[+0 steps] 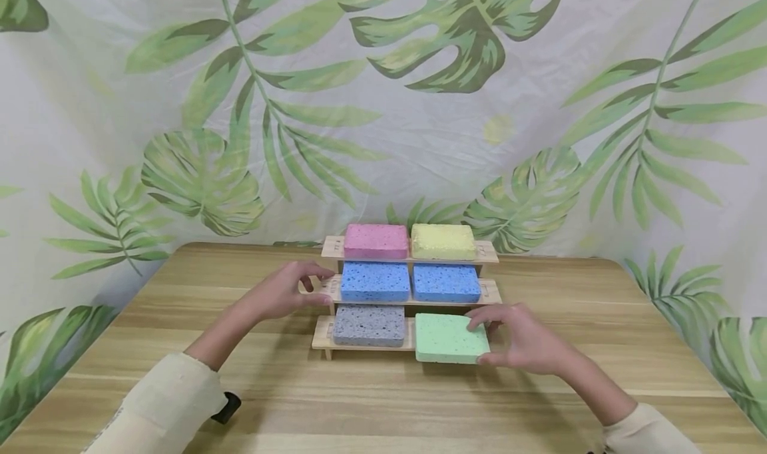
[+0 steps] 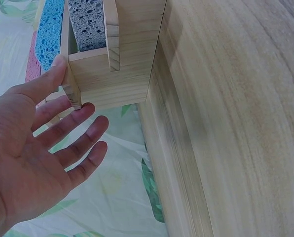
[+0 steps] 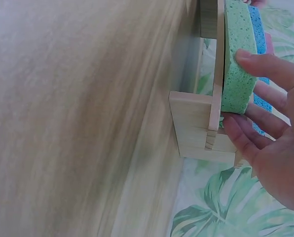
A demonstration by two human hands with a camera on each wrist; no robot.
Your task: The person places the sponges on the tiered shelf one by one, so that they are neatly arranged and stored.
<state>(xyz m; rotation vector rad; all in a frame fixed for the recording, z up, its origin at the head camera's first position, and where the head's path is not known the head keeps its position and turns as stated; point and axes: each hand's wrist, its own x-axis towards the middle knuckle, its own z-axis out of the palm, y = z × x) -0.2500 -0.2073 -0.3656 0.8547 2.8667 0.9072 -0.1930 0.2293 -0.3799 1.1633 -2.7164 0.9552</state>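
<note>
A light wooden three-tier stand (image 1: 324,335) holds block-shaped sponges. My right hand (image 1: 523,342) grips the right end of a light green sponge (image 1: 448,337), thumb at its front edge and fingers behind. This sponge lies over the right part of the lowest tier, slightly askew, its front edge past the plank. Beside it on the same tier sits a grey speckled sponge (image 1: 368,326). At the stand's left side, my left hand (image 1: 292,290) pinches the end of the middle tier between thumb and index finger; its other fingers spread loosely in the left wrist view.
Two blue sponges (image 1: 375,282) rest on the middle tier. A pink sponge (image 1: 375,241) and a yellow sponge (image 1: 443,242) occupy the top one. The stand is on a wood-grain table (image 1: 287,401), with a leaf-print cloth (image 1: 419,141) hanging behind.
</note>
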